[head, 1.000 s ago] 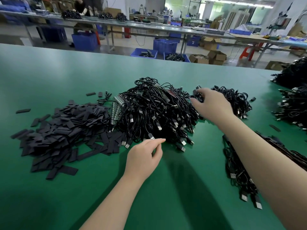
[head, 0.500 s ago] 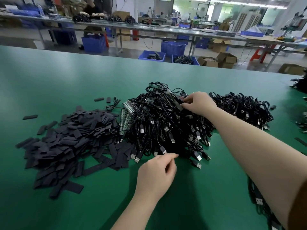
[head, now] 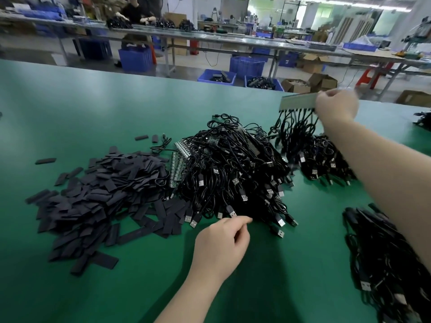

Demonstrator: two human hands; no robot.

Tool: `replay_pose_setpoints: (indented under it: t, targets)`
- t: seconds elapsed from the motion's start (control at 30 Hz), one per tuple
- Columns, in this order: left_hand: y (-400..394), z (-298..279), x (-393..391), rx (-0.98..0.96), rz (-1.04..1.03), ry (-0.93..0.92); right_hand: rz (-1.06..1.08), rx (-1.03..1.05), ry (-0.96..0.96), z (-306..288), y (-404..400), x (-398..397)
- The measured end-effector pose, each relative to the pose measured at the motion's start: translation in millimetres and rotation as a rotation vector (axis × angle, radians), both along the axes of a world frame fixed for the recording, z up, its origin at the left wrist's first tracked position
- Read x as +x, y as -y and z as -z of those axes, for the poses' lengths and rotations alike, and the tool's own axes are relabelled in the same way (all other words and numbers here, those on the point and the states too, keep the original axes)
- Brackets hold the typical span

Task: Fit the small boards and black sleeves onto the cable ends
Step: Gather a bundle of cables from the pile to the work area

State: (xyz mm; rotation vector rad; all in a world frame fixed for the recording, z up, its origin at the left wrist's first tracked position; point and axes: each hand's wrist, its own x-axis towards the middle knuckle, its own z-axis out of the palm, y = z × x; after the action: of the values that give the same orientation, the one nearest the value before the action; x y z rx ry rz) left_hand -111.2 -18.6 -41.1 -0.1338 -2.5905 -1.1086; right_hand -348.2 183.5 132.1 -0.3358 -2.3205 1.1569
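A big heap of black USB cables (head: 235, 173) lies mid-table. Left of it is a pile of flat black sleeves (head: 100, 192). Strips of small green boards (head: 178, 163) show at the heap's left edge. My right hand (head: 335, 107) is raised above the table and grips one end of a long board strip (head: 297, 101); several black cables (head: 295, 127) hang from the strip. My left hand (head: 221, 245) rests at the heap's near edge, fingers loosely curled, fingertips by the USB plugs; whether it pinches one is unclear.
A second cable heap (head: 324, 157) lies under my right arm; another cable bundle (head: 382, 264) lies at the near right. The green table (head: 98, 106) stretches far left and back. Blue crates (head: 247, 66), cardboard boxes and workbenches stand beyond its far edge.
My right hand has risen from the top of the heap, up and right, lifting a board strip with cables dangling. My left hand has stayed at the heap's near edge.
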Motion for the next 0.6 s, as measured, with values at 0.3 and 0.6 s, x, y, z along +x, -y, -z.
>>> replay_pose_setpoints:
  t: [0.3, 0.6]
  targets:
    - [0.7, -1.4, 1.6, 0.024, 0.004, -0.014, 0.017, -0.128, -0.391, -55.5, -47.2, 78.9]
    - [4.2, -3.3, 11.7, 0.183, 0.024, -0.046, 0.053, 0.221, -0.294, 26.5, -123.5, 199.1]
